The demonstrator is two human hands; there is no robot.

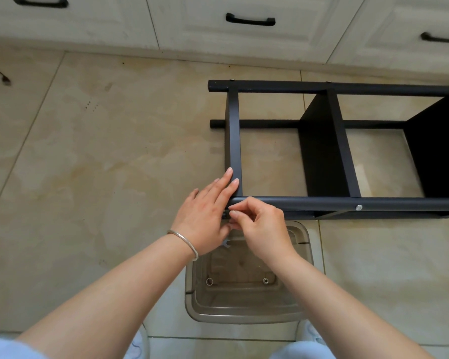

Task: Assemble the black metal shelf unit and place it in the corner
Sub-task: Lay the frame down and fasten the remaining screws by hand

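Observation:
The black metal shelf unit [327, 141] lies on its side on the tiled floor, its poles running left to right. My left hand [208, 213] rests with straight fingers on the end shelf panel where it meets the near pole [373, 203]. My right hand [259, 224] pinches something small at the left end of that pole; the piece itself is hidden by my fingers. A silver bolt head [358, 207] shows further along the pole. A small silver wrench [226, 243] pokes out under my left hand.
A clear plastic tub [246, 301] sits on the floor under my hands, holding two small metal parts. Cream cabinet drawers with black handles [250, 19] run along the back. A dark cable end [4, 79] lies at far left. My knees are at the bottom edge.

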